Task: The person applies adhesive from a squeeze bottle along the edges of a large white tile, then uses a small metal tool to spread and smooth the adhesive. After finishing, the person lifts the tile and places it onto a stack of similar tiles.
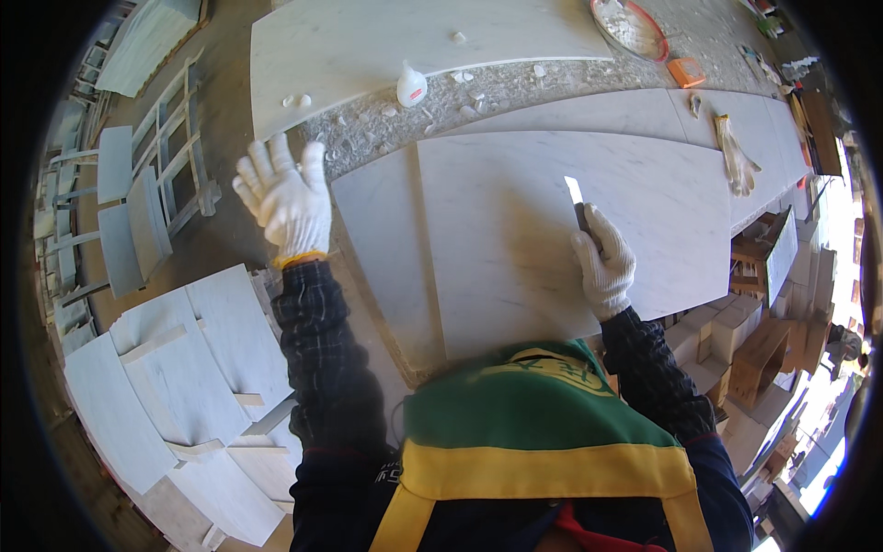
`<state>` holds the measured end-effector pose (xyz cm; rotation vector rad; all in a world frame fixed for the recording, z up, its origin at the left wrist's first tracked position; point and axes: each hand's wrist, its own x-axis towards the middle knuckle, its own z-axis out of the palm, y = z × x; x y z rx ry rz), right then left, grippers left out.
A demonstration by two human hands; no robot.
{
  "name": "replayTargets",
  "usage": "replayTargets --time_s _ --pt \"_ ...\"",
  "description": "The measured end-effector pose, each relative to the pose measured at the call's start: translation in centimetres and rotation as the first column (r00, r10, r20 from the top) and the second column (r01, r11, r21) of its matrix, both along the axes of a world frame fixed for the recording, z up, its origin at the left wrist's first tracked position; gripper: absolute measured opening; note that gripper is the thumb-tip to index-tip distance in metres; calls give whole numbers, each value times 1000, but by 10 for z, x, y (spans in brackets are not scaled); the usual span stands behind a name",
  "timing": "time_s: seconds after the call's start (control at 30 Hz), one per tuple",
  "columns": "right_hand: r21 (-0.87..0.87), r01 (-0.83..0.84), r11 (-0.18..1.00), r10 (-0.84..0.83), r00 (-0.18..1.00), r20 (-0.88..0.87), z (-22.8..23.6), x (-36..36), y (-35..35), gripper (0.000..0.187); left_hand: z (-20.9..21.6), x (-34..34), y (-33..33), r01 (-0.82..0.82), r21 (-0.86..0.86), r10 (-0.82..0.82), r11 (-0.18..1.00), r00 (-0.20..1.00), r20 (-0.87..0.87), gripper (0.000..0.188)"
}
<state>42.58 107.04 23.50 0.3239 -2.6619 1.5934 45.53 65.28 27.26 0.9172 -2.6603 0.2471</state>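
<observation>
A pale, grey-veined stone slab [515, 230] lies on the workbench in front of me, over a second slab that shows along its left side. My right hand [604, 262], in a white knitted glove, is closed around a narrow flat-bladed scraper [575, 193] above the slab's right half. Its bright blade points away from me, and most of the handle is hidden in the glove. Also gloved, my left hand [290, 198] is raised near the slabs' left edge, fingers spread, holding nothing.
Beyond the slab, a white plastic bottle [411, 85] stands among stone chips. A red-rimmed bowl [635, 29] and an orange box [685, 73] sit at the far right. A spare glove [736, 156] lies on the right-hand slabs. Stacked slabs [175, 368] are at lower left.
</observation>
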Motion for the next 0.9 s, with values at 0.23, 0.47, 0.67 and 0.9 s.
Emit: replayTargets --time_s 0.23,0.47,0.67,0.9 --pt "48 -40 998 43 997 -65 0 -1 -2 40 -2 23 129 811 264 -740 521 584 -335 47" --pt "-43 40 998 -37 997 61 3 -1 -6 40 -8 10 51 198 151 -193 969 980 -46 57" --pt "7 2 1000 -1 1000 -23 -2 -2 -6 39 34 102 -53 356 174 -291 918 904 -315 66" --pt "145 -33 989 52 991 -126 -5 -4 -5 37 -10 161 -27 212 945 311 249 907 -285 71"
